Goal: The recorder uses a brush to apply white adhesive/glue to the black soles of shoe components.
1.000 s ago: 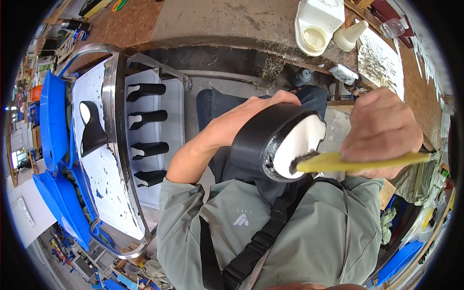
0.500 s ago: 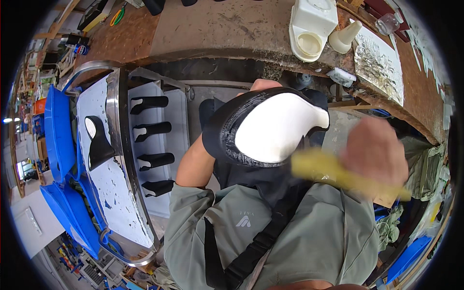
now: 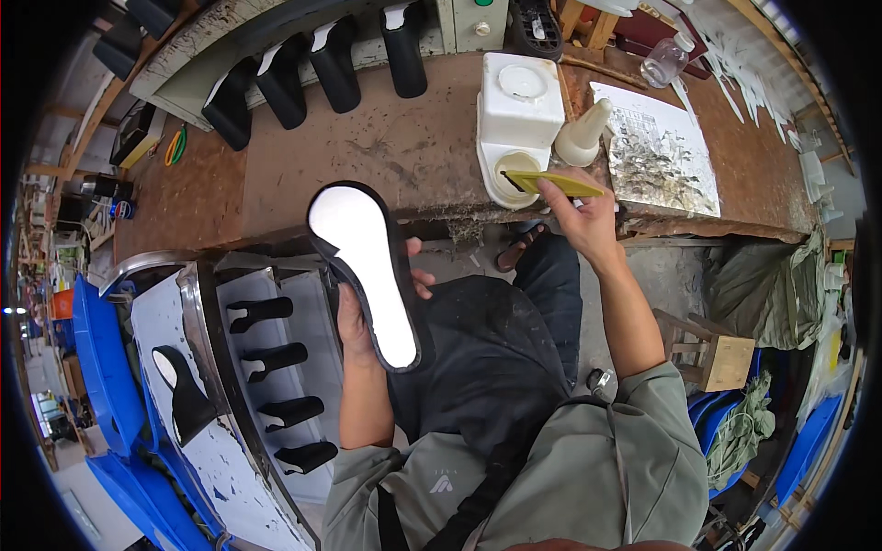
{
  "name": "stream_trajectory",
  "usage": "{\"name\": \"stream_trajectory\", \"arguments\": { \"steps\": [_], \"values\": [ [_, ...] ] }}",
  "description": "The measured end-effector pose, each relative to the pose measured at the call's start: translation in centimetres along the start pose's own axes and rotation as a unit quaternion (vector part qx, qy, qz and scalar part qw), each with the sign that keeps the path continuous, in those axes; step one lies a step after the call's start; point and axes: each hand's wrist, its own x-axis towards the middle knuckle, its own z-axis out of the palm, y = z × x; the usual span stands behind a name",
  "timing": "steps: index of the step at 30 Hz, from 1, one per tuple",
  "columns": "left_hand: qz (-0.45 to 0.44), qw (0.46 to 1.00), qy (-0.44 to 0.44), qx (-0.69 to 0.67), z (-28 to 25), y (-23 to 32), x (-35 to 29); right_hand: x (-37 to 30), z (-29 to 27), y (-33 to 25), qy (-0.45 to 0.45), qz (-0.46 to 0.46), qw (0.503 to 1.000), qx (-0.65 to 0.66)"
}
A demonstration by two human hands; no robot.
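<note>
My left hand (image 3: 354, 323) grips a black wedge shoe sole (image 3: 354, 220) around its middle, its white face turned up to me. The thumb lies on one side and the fingertips show past the other. My right hand (image 3: 586, 220) pinches a flat yellow brush (image 3: 565, 186) at the bench's front edge. Its dark tip reaches into the round cup of a white plastic dispenser (image 3: 522, 115); whatever is in the cup is hard to make out. Beside the cup stands a cream cone-shaped nozzle (image 3: 585, 133).
Several black wedge soles (image 3: 404, 60) stand at the back of the brown workbench (image 3: 386, 165). More wedges (image 3: 262, 312) sit on a rack to my left, near a single wedge (image 3: 179, 395) on a peeling white panel. A stained paper sheet (image 3: 666, 151) and a clear bottle (image 3: 668, 60) lie right.
The brush has gone from beside the sole up to the dispenser's cup with my right hand. My left hand has moved left with the sole and turned it upright lengthwise.
</note>
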Motion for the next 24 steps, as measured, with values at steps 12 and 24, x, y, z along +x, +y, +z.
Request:
{"name": "stream_trajectory", "arguments": {
  "steps": [12, 24],
  "values": [
    [-0.044, 0.971, 0.016, 0.235, -4.1, -1.9, 1.1, 0.9, 0.4, 0.6, -0.037, 0.263, 0.954, 0.135],
    [-0.01, 0.931, -0.15, 0.332, 1.7, 0.5, 0.7, 2.5, 0.0, -11.6, -0.089, 0.038, 0.953, 0.288]
  ]
}}
